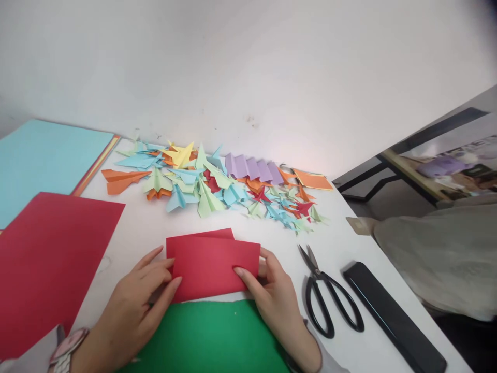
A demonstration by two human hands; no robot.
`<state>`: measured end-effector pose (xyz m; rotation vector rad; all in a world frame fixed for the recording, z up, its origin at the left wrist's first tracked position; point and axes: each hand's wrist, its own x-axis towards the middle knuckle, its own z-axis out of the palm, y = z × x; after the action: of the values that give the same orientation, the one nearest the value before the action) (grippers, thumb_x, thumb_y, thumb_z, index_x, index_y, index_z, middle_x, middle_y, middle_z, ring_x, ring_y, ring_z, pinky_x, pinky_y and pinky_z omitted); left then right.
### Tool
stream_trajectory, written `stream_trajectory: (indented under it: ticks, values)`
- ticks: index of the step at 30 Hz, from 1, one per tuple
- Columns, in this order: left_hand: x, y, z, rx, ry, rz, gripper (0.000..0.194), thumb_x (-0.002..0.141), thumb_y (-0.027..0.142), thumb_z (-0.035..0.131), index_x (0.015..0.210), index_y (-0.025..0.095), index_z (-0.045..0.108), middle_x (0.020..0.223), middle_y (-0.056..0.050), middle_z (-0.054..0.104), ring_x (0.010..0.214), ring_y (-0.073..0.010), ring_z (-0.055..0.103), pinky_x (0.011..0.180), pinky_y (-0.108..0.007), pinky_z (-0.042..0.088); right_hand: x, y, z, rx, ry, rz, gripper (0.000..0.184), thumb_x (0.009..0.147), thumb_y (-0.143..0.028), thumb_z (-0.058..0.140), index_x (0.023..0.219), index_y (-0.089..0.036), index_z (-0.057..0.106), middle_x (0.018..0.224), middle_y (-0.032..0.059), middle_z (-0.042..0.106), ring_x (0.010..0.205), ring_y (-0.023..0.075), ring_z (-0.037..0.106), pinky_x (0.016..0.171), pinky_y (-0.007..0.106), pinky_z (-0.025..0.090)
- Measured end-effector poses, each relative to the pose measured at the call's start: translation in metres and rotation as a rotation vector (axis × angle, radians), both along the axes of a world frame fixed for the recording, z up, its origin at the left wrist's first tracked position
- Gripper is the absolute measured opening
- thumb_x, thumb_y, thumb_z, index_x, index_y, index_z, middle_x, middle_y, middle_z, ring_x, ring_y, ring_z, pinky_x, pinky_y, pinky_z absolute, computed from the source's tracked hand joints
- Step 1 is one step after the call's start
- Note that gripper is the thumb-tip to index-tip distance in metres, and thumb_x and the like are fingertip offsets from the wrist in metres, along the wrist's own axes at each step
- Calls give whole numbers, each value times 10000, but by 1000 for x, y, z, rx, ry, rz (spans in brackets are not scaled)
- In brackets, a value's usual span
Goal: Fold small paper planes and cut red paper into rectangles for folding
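Between my hands is a red sheet of paper [213,267], folded so that one layer shows above and behind the other at slightly different angles. My left hand [135,305] pinches its left edge between thumb and fingers. On the right side, my right hand [272,290] grips the paper, thumb in front and fingers behind. A green sheet [209,336] lies on the table just below it, partly under my forearms. To the right of my right hand rest black-handled scissors [320,290], blades slightly apart and pointing away from me.
Folded paper planes and stars [209,186] are heaped along the wall, with a pleated purple paper [254,168] among them. A large red sheet [50,259] and blue sheets [50,155] lie left. A black bar-shaped object [394,316] lies right. Another person's sleeve [435,254] is beyond the table's right edge.
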<state>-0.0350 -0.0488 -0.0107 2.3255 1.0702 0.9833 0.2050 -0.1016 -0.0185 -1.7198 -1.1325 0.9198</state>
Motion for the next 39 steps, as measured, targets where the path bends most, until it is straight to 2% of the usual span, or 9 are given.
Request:
stream_trajectory:
  ticks: [5, 9, 13, 15, 20, 25, 32, 36, 39]
  values:
    - [-2, -4, -4, -75, 52, 116, 130, 877, 300, 497, 766, 271, 557, 987, -59, 691, 910, -228, 687, 697, -326, 600, -1, 23, -1, 44, -242, -21, 560, 798, -471, 624, 1247, -180, 459, 499, -76, 553, 451, 154, 518, 465, 246, 358]
    - [-2, -10, 0, 54, 96, 202, 64, 837, 234, 552, 895, 250, 573, 1051, -94, 628, 1021, -264, 627, 890, -432, 541, -3, 29, -1, 29, -407, -1, 535, 793, -467, 618, 1229, -183, 491, 498, -74, 540, 452, 160, 528, 473, 254, 354]
    - [11, -10, 8, 355, 282, -184, 292, 806, 173, 571, 1081, 250, 628, 1225, -87, 627, 1222, -318, 521, 1058, -520, 405, -5, 33, 2, -3, -478, 29, 522, 786, -455, 615, 1224, -189, 516, 500, -62, 573, 438, 169, 548, 466, 256, 354]
    - [18, -9, 8, 396, 326, -230, 358, 824, 162, 515, 1158, 235, 620, 1279, -102, 607, 1243, -337, 502, 1029, -524, 423, -5, 34, 3, -24, -489, 29, 529, 779, -457, 621, 1223, -190, 516, 497, -60, 579, 433, 174, 553, 463, 258, 353]
    - [15, -13, -1, 300, 324, 85, 482, 827, 355, 562, 1290, 221, 548, 1203, -188, 605, 1086, -390, 583, 837, -543, 517, -2, 29, 3, -51, -481, 21, 497, 785, -466, 618, 1190, -190, 539, 477, -61, 562, 433, 172, 547, 458, 257, 362]
    - [12, -19, 0, 265, 285, 133, 398, 879, 288, 487, 1260, 181, 531, 1120, -189, 610, 847, -280, 651, 656, -404, 579, 1, 18, 1, -23, -420, -11, 439, 804, -483, 605, 1137, -200, 573, 444, -75, 526, 391, 146, 498, 431, 243, 364]
    - [10, -23, 1, 1, 218, 45, 288, 911, 114, 415, 1161, 194, 534, 1174, -110, 589, 850, -167, 671, 699, -262, 574, -4, 5, 7, 7, -355, -15, 295, 842, -416, 578, 1025, -188, 620, 456, -73, 524, 395, 122, 492, 403, 213, 376]
    - [5, -23, -2, 76, 291, -21, 291, 892, 104, 419, 1118, 203, 575, 1148, -109, 593, 689, -137, 643, 578, -249, 560, -4, 1, 5, 17, -352, -18, 234, 846, -392, 569, 889, -193, 684, 496, -34, 586, 423, 123, 527, 409, 211, 404]
    - [6, -23, 0, 134, 234, -28, 263, 887, 149, 486, 1133, 175, 577, 1178, -136, 575, 865, -193, 648, 689, -288, 577, -2, 0, 2, 10, -365, -39, 245, 848, -385, 564, 871, -193, 715, 575, 1, 658, 470, 132, 572, 443, 218, 442]
